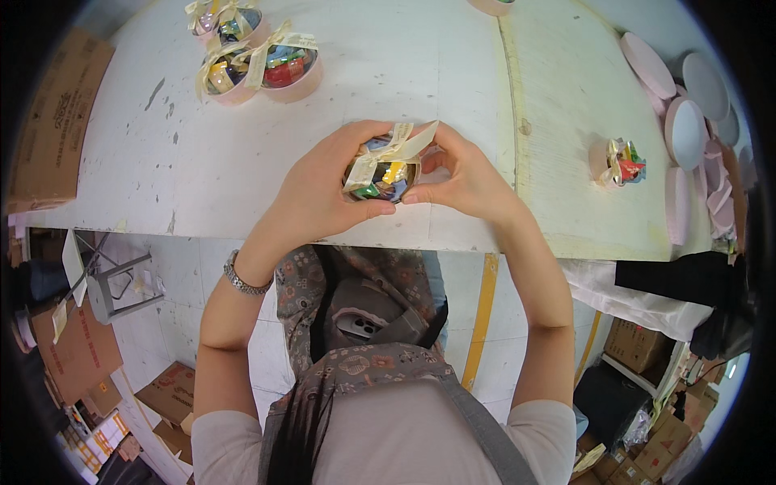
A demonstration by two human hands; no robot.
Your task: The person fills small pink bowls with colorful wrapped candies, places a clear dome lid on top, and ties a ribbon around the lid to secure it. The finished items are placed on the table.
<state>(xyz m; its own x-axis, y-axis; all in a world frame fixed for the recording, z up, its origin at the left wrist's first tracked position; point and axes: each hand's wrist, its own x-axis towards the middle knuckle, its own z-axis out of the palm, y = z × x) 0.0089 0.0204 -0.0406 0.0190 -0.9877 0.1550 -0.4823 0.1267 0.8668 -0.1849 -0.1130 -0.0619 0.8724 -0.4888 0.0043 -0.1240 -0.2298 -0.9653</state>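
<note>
Near the front edge of the white table, both hands are wrapped round a small round gift box [394, 173]. Colourful wrapped pieces show through its top, and a cream ribbon with a bow and loose tail crosses it. My left hand [333, 174] curves along its left side, thumb at the near rim. On the opposite side my right hand [465, 179] has its fingers bent in, with the thumb tip at the near right rim. The box's wall is mostly hidden by my hands.
Several similar ribboned pink boxes [293, 79] cluster at the far left. A small pink tub of wrapped pieces [617, 164] stands at the right, before round pink lids [685, 133] along the table's right edge. A cardboard carton [61, 121] is at the left.
</note>
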